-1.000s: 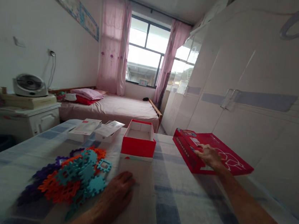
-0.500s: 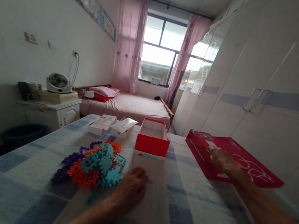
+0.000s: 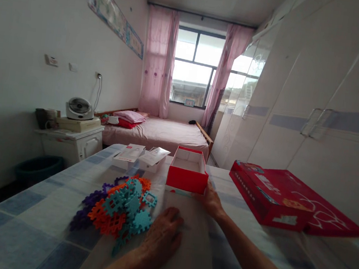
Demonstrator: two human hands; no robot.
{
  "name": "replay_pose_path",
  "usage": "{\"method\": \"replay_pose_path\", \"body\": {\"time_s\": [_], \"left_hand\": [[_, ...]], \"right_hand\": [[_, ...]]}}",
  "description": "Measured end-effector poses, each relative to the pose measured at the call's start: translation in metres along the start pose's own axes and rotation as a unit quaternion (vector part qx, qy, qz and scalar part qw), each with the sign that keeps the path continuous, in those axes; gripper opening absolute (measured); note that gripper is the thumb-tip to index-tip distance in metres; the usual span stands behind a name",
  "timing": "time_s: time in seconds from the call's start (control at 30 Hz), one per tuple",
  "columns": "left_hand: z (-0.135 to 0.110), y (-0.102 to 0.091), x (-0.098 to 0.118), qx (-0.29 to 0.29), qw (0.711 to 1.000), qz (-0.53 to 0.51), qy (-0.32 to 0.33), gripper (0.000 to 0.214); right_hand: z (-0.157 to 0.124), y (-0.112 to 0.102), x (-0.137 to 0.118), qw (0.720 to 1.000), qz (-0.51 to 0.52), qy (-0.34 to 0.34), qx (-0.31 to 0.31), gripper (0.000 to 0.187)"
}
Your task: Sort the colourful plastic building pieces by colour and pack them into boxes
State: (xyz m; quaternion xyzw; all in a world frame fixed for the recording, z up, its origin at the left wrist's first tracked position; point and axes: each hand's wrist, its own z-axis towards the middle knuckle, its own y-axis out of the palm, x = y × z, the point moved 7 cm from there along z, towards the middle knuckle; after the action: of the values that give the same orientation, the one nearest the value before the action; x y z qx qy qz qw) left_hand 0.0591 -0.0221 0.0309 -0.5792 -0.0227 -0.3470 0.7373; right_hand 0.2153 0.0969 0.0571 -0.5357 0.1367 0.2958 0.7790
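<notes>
An open red box with a pale inside stands on the table. My right hand is closed on its near right corner, the thumb low by the front and the fingers partly hidden along the side. My left hand rests palm down on the tabletop in front of the box, its fingers loosely extended and nothing visible in them. Just left of that hand lies a heap of interlocking plastic pieces: turquoise pieces, orange pieces and purple pieces.
Two small white boxes, a left one and a right one, stand behind the heap. To the right lies a large flat red box. A blue-and-white checked cloth covers the table. Beyond are a bed and a wardrobe.
My right hand has left the large flat red box and come left to the open red box's corner. My left hand has stayed on the table. The camera view has shifted slightly.
</notes>
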Motion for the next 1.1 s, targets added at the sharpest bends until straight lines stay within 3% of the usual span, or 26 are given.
{"method": "replay_pose_path", "body": {"time_s": [0.2, 0.3, 0.37, 0.47, 0.6, 0.67, 0.73, 0.87, 1.0, 1.1], "left_hand": [[0.000, 0.001, -0.001, -0.006, 1.000, -0.007, -0.012, 0.035], [0.000, 0.002, -0.002, -0.014, 1.000, -0.003, -0.016, 0.036], [0.000, 0.002, -0.003, -0.018, 1.000, 0.004, -0.016, 0.037], [0.001, 0.003, -0.003, -0.018, 1.000, 0.011, -0.008, 0.036], [0.001, 0.003, -0.003, -0.015, 1.000, 0.016, -0.001, 0.035], [0.001, 0.005, -0.003, -0.015, 1.000, 0.017, 0.003, 0.036], [0.001, 0.005, -0.004, -0.006, 1.000, 0.019, 0.004, 0.036], [0.000, 0.005, -0.004, 0.008, 1.000, 0.025, 0.007, 0.036], [0.000, 0.007, -0.005, -0.002, 0.999, 0.033, 0.002, 0.036], [0.000, 0.007, -0.005, 0.002, 1.000, 0.029, 0.005, 0.038]], "right_hand": [[0.023, 0.018, -0.003, 0.999, -0.035, -0.006, -0.007, 0.067], [0.022, 0.009, -0.006, 0.997, -0.079, 0.002, 0.001, 0.063], [0.016, -0.013, -0.004, 0.994, -0.109, 0.011, 0.018, 0.059], [0.000, -0.066, 0.007, 0.975, -0.209, 0.025, 0.073, 0.049], [-0.029, -0.134, 0.032, 0.881, -0.451, 0.053, 0.134, 0.029], [-0.042, -0.152, 0.047, 0.845, -0.513, 0.071, 0.133, 0.021], [-0.052, -0.160, 0.057, 0.827, -0.543, 0.080, 0.126, 0.019], [-0.055, -0.168, 0.070, 0.841, -0.520, 0.090, 0.118, 0.021], [-0.037, -0.175, 0.079, 0.882, -0.447, 0.109, 0.099, 0.029], [-0.019, -0.175, 0.084, 0.898, -0.417, 0.120, 0.066, 0.027]]}}
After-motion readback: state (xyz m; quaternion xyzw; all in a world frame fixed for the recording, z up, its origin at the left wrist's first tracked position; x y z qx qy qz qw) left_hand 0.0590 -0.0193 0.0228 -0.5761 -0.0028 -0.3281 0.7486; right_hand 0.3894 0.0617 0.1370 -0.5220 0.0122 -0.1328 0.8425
